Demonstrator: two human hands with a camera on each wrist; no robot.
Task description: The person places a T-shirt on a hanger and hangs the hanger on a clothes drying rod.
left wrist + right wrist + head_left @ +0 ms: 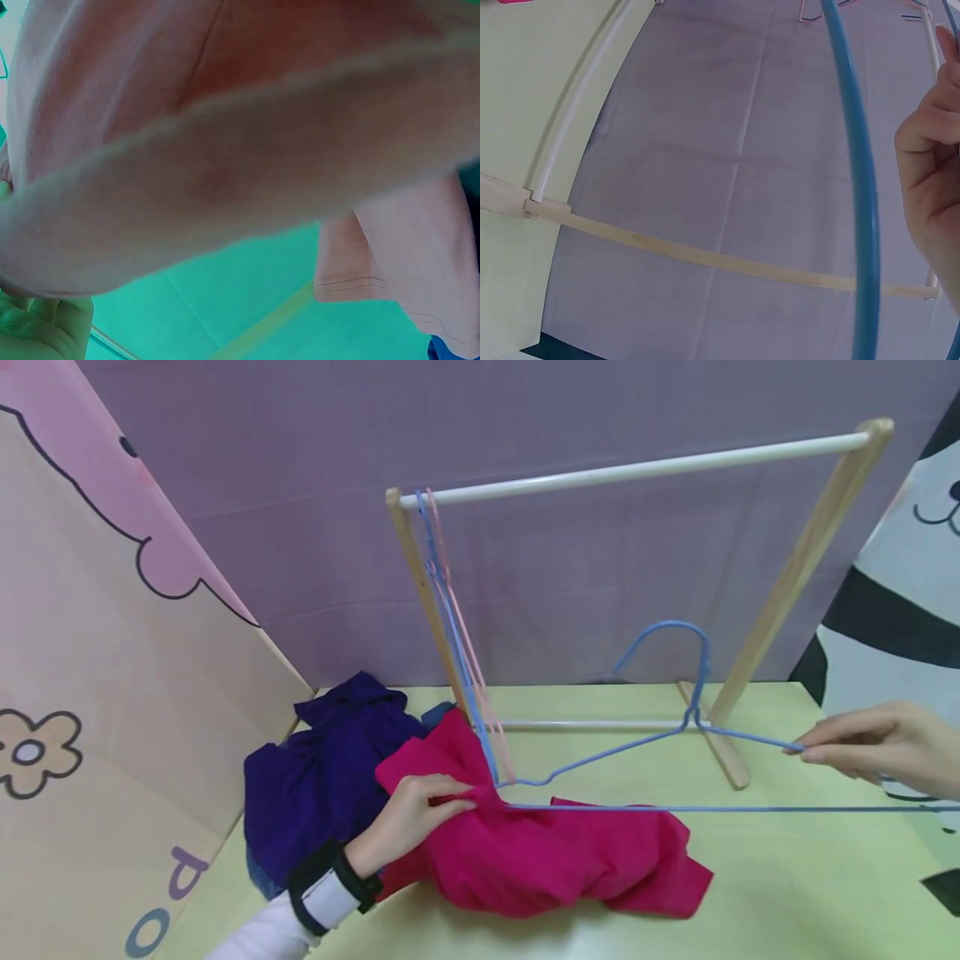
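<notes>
My left hand (420, 814) pinches the upper edge of a magenta garment (532, 860), with its thumb and fingers together on the cloth. The garment is bunched over the table's front part. My right hand (892, 747) holds one shoulder of a blue clothes hanger (615, 750) between thumb and fingers, hook upward. The hanger's left end meets the garment right beside my left fingertips. In the left wrist view the cloth (247, 172) fills most of the picture, over part of the hand (45, 330). The hanger's tube (864, 187) crosses the right wrist view close to the lens.
A rack with a white top rail (637, 471) and wooden posts (795, 577) stands behind. At its left end hang blue hangers (450, 610) and pink hangers (467, 639). A heap of dark purple clothing (322, 802) lies left of the garment, against a printed side panel (150, 693).
</notes>
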